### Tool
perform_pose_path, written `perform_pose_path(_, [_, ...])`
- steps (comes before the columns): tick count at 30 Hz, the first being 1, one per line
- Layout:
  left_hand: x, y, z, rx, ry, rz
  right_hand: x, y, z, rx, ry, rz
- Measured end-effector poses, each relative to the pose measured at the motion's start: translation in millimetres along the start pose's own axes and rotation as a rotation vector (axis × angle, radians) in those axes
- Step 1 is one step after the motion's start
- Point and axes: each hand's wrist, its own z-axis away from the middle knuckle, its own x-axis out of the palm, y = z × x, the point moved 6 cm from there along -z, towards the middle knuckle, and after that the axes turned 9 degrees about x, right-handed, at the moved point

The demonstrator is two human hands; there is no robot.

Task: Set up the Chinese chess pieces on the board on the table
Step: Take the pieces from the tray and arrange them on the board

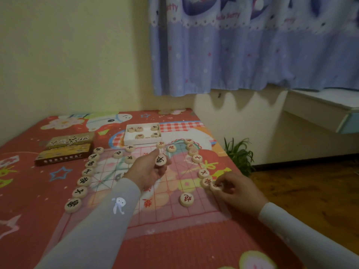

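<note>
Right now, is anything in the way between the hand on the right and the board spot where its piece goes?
Nothing visible blocks it. The right hand already has its red piece down at the board's right edge, right beside another red piece in that row. The left hand holds a black piece over the middle, well clear.

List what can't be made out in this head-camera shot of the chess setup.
- Piece under the right hand: fingers cover most of its face; the character is unreadable.
- Board: the left forearm and left hand hide part of its grid.
- Pieces in the white box: too small and blurred to read.
- Left grip: one piece shows; whether more lie in the palm is hidden.
- Dark box lid: print too blurred.
</note>
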Motion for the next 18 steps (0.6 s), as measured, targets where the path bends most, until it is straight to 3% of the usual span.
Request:
perform_pose_path(11, [12.9, -2.6, 25.7, -0.039, -0.100, 0.064, 9.6, -0.5, 15.7, 0.018, -0.053, 0.102])
perform_pose_path(18, [7.7, -3.6, 29.0, -0.045, -0.120, 0.016, 6.6, -2.1, 6.6, 0.010, -0.057, 0.032])
